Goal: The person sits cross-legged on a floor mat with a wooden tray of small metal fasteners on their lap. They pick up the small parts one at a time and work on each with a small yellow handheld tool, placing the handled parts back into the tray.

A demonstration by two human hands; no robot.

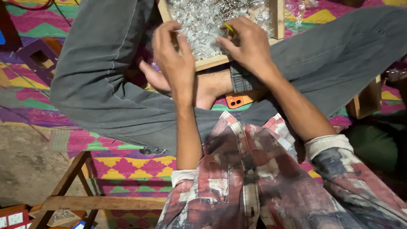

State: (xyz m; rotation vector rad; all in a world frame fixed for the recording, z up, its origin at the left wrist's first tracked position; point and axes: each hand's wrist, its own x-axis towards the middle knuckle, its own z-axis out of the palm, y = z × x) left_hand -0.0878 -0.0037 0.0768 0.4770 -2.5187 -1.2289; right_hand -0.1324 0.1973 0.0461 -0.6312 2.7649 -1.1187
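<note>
Here, a wooden tray [212,62] of small clear plastic pieces [203,21] rests on the seated person's crossed legs. The right hand [246,44] pinches a thin yellow item [229,28]; the left hand [174,55] curls at the tray's near edge, its grip unclear.

An orange phone [236,101] lies between the crossed legs, on the patterned mat — only its back shows (camera corner up), the screen out of sight. At the bottom left corner sit small red-and-white boxes [12,218] with pale square panels, and beside them a blue-and-white packet [81,224] — only partly in view, under the wooden frame.
</note>
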